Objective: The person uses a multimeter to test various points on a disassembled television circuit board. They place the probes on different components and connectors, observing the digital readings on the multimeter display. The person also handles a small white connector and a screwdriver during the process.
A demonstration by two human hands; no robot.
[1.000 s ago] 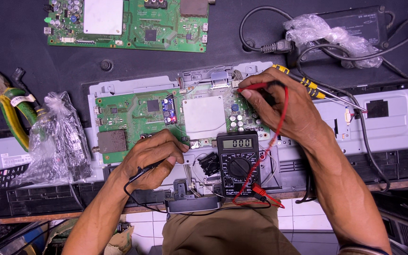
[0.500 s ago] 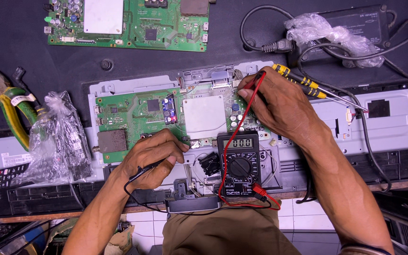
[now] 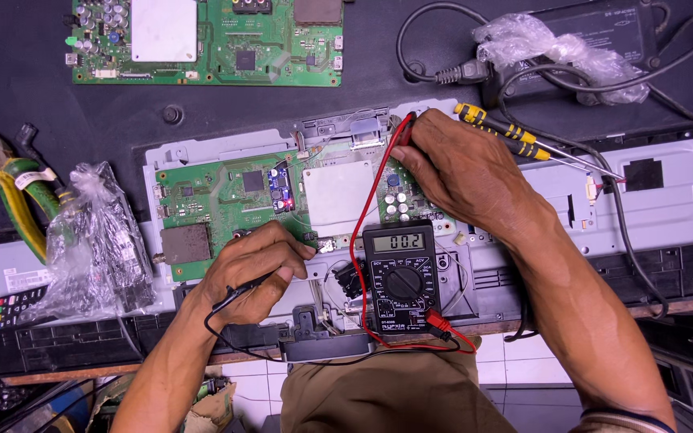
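Observation:
A green circuit board (image 3: 218, 196) with a silver shield lies on a grey metal chassis (image 3: 667, 212). My left hand (image 3: 254, 269) grips a black probe, its tip touching the board's lower edge near a connector. My right hand (image 3: 463, 172) pinches a red probe against the board's upper right part, beside several small capacitors. A black multimeter (image 3: 400, 277) with a lit digit display sits between my hands; its red lead (image 3: 358, 232) loops up to my right hand and its black lead runs to my left hand.
A second green board (image 3: 218, 40) lies at the top. A yellow-and-black screwdriver (image 3: 515, 140) rests right of my right hand. Green-handled pliers (image 3: 10, 188) and a clear plastic bag (image 3: 102, 240) lie left. A black power adapter (image 3: 603, 36) with cables sits top right.
My right hand has shifted left and up along the board, carrying the red probe to a new spot. My left hand has stayed in place.

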